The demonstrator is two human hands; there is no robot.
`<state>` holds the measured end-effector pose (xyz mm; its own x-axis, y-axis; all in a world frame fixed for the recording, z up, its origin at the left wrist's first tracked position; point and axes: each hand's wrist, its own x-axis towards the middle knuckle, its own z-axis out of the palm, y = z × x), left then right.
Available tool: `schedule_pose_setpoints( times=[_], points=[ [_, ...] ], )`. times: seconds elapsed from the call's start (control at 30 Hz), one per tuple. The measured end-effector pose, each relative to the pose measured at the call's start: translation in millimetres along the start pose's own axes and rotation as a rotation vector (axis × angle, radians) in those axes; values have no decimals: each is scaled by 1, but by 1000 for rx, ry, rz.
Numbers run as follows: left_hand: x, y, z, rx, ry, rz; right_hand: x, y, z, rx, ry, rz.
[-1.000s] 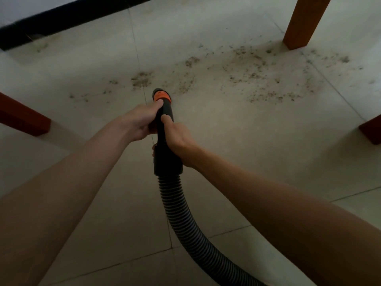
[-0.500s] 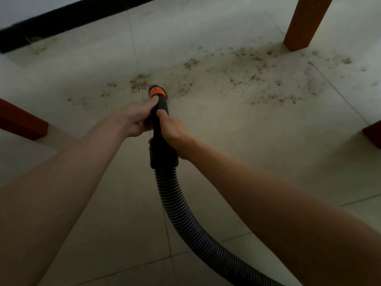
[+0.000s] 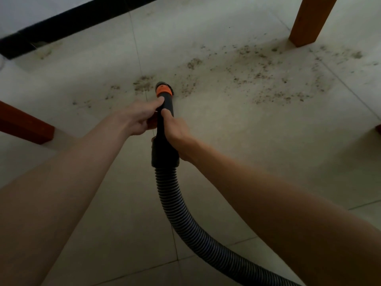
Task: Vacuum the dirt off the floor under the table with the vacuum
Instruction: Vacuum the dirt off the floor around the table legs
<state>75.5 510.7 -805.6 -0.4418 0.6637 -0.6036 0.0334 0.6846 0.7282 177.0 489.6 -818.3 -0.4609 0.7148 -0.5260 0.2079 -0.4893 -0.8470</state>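
Both hands, your left hand (image 3: 140, 117) and right hand (image 3: 177, 133), grip the vacuum nozzle (image 3: 164, 112). Its long axis points forward, and most dirt (image 3: 268, 75) lies ahead to the right.

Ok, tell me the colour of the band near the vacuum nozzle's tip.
Orange band, clearest in the head view.

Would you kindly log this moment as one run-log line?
left hand: grips vacuum nozzle | right hand: grips nozzle | nozzle tip: beside dirt | dirt: on floor
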Motion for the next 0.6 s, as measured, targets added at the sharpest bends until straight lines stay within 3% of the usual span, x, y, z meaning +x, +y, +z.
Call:
schedule_pose_setpoints(
  times=[0.17, 0.6],
  points=[
    [-12, -5, 5, 47, 9, 21, -12, 11, 2, 123, 5, 84],
    [-28, -8, 21, 109, 21, 62, -30, 22, -9, 33, 73, 106]
  ],
)
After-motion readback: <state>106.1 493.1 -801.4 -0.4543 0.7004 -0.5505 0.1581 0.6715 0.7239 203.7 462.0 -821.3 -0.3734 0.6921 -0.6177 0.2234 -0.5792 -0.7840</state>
